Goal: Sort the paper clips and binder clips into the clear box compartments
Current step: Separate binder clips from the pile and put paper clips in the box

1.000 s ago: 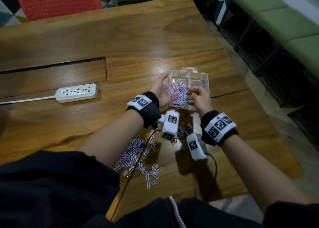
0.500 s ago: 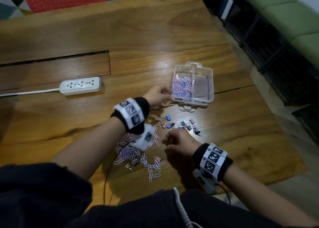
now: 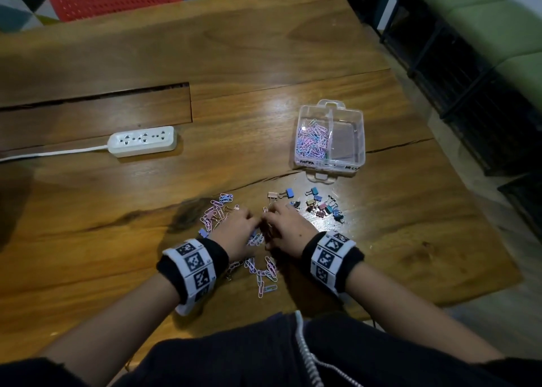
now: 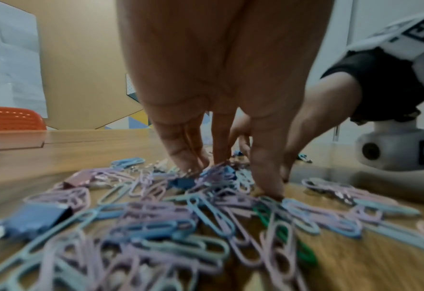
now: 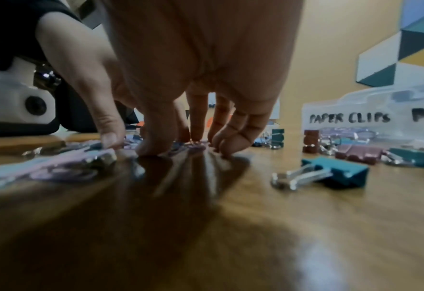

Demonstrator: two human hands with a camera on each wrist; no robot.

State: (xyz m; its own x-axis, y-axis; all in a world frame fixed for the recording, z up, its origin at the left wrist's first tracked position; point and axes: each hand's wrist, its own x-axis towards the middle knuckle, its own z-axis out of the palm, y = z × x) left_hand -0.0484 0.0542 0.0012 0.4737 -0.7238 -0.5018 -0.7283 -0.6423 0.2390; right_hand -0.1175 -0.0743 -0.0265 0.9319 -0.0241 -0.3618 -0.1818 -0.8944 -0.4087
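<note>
The left hand [image 3: 237, 228] and the right hand [image 3: 286, 228] rest side by side on the bench [image 3: 264, 64], fingers [image 4: 180, 157] pointing down and spread slightly, tips pressing on the loose paper clips [image 4: 171, 226]; neither hand holds anything visibly, though what lies under the palms cannot be told. The remaining paper clips lie scattered under and around both hands, with a few binder clips [image 3: 322, 205] mixed in on the left side. Most binder clips sit in a loose group just right of the right hand, between it and the clear box [image 3: 331, 137]. The box stands farther out, open, with a pile of paper clips in its left compartment, which carries a handwritten "PAPER CLIPS" label [image 5: 350, 117]; the right compartment looks almost empty. The step in hand appears to be gathering a further batch of paper clips. To do it well, rake the clips together with both sets of fingertips into one tight heap before lifting, keep the fingers low so that the thin wire does not slide out beneath them, and pick out any binder clip caught in the heap. Linked clips are likely to trail, so lift slowly and release only over the left compartment. A power strip [image 3: 142, 141] lies well apart to the left.
</note>
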